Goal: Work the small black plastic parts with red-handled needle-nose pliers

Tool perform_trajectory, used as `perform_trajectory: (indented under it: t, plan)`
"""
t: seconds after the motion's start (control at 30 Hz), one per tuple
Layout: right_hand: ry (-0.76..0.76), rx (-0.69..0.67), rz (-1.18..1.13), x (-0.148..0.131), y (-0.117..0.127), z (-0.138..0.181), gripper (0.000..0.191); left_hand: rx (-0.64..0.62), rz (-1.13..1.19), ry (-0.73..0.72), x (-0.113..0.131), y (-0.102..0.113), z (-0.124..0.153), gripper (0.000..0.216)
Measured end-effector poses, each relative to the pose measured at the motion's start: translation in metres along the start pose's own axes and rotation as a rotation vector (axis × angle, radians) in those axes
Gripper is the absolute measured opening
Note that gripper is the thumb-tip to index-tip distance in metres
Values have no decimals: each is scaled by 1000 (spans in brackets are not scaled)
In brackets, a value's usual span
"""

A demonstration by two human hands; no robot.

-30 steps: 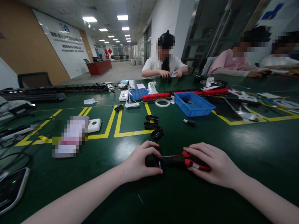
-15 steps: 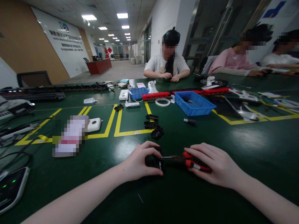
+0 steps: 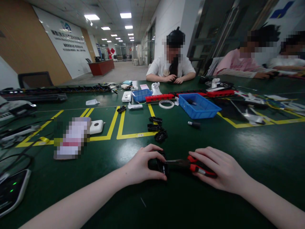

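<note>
My left hand (image 3: 145,165) is closed around a small black plastic part (image 3: 160,166), thumb below and fingers above, on the green table. In my right hand (image 3: 219,168) are long-nose pliers (image 3: 203,169) with red and black handles. Their metal tips reach left and meet the right side of the black part; whether the jaws grip anything is too small to tell. Just beyond my left hand lie several similar black parts (image 3: 157,128). A short black cylinder with a silvery end (image 3: 194,124) rests farther right.
Two blue bins (image 3: 199,109) stand mid-table, beside a white ring (image 3: 166,104) and red strips (image 3: 159,98). A phone (image 3: 73,138) and a white device (image 3: 96,126) lie left. Cables (image 3: 21,156) run along the left edge. A person in white (image 3: 170,70) sits opposite; others sit at right.
Both hands keep their grips. The pliers and my right hand have shifted very slightly to the right; the black part stays in nearly the same place.
</note>
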State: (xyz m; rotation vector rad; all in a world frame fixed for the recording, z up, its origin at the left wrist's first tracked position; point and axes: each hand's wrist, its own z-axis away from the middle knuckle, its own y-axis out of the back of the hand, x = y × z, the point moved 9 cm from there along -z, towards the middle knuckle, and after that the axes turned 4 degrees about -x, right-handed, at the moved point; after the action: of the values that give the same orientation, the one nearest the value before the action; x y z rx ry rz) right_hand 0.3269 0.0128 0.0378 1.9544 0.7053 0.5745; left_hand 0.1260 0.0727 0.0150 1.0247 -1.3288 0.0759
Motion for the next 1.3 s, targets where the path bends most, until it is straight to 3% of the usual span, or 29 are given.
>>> perform_trajectory:
  t: [0.9,1.3]
  plan:
    - [-81,-86,-204,12,-10,-3,42,-4,-48,-44,0,-2,0,36]
    - [-75,42,-168,13,7,-6,52,0,-134,-8,2,-2,1,33]
